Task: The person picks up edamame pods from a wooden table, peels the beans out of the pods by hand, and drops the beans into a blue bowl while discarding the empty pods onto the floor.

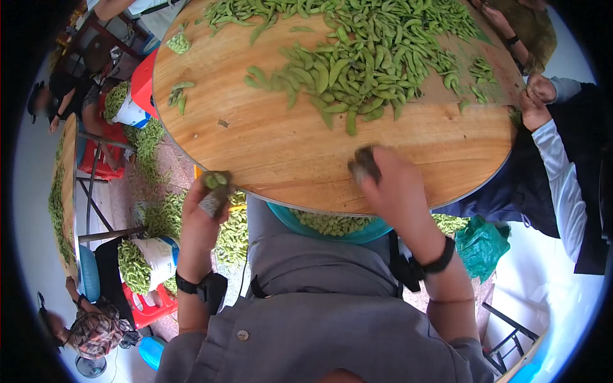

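Note:
My left hand (201, 214) is at the table's near left edge, its covered fingertips closed on a green soybean pod (216, 180). The finger covers look grey and stained. Over the near part of the round wooden table (274, 153) is my right hand (399, 188), its dark, covered fingertips blurred by motion; whether they hold anything cannot be made out. A large pile of soybean pods (357, 70) lies beyond it. Below the table's edge, at my lap, a teal basin (284, 217) contains shelled beans (329, 222).
Loose pods (179, 96) and a small bag of beans (179, 43) lie at the table's left. Another person's hands (536, 99) are at the right edge. Buckets of pods (153, 262), a red stool (150, 309) and a green plastic bag (482, 246) stand around.

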The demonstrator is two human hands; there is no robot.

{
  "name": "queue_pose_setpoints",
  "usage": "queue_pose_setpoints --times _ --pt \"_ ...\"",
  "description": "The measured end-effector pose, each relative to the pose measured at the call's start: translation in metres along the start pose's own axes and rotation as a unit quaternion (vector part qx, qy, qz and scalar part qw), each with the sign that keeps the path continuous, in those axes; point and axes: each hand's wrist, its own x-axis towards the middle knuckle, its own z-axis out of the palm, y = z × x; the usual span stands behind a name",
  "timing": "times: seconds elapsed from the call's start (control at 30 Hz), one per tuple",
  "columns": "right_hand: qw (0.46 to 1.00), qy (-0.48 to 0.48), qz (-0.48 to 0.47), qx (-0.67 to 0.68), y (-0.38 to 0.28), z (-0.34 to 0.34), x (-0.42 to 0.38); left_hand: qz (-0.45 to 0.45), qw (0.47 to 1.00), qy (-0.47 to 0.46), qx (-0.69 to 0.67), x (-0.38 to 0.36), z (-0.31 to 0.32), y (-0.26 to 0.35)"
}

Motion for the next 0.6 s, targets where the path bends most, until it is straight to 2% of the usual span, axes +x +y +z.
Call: queue_pose_setpoints --times 0.03,0.07,0.13,0.17,0.2,0.23,0.27,0.3,0.33,0.37,0.43,0.47,0.5,0.53,0.6 --pt "0.998 0.054 0.01 -0.017 0.003 0.007 0.014 0.01 0.997 0.066 0.027 -0.002 -0.011 -0.002" --pt "0.998 0.056 0.009 -0.016 0.004 0.012 0.026 0.024 0.992 0.091 0.078 -0.003 -0.026 -0.004" --pt "0.993 0.043 0.079 -0.082 0.004 0.022 0.043 0.04 0.984 0.118 0.131 0.004 -0.055 -0.017" --pt "0.993 0.044 0.076 -0.08 0.005 0.025 0.045 0.098 0.95 0.125 0.268 0.01 -0.068 -0.029" --pt "0.995 0.06 0.056 -0.064 0.007 0.026 0.046 0.15 0.895 0.132 0.398 0.01 -0.067 -0.028" --pt "0.995 0.074 0.035 -0.049 0.009 0.026 0.047 0.148 0.896 0.137 0.396 0.008 -0.066 -0.027" --pt "0.996 0.071 0.031 -0.05 0.009 0.023 0.044 0.215 0.785 0.17 0.555 0.007 -0.063 -0.025" --pt "0.996 0.053 0.067 0.012 0.006 0.014 0.039 0.272 0.642 0.193 0.69 0.007 -0.05 -0.015" --pt "0.991 0.035 0.106 0.075 0.004 0.006 0.032 0.307 0.632 0.208 0.68 0.007 -0.032 -0.005" --pt "0.991 0.032 0.109 0.073 0.003 -0.002 0.026 0.342 0.681 0.163 0.627 0.008 -0.013 0.004" --pt "0.959 -0.038 0.164 0.229 0.001 -0.017 0.015 0.383 0.753 0.052 0.533 0.01 0.031 0.02" --pt "0.959 -0.038 0.165 0.228 0.0 -0.021 0.01 0.426 0.751 -0.019 0.504 0.014 0.051 0.021" --pt "0.942 -0.063 0.174 0.281 -0.001 -0.025 0.006 0.456 0.736 -0.082 0.493 0.015 0.075 0.027" --pt "0.921 -0.087 0.182 0.334 -0.001 -0.027 0.002 0.48 0.722 -0.122 0.483 0.016 0.096 0.031" --pt "0.914 -0.108 0.171 0.353 0.0 -0.033 -0.005 0.508 0.708 -0.187 0.454 0.017 0.126 0.036"
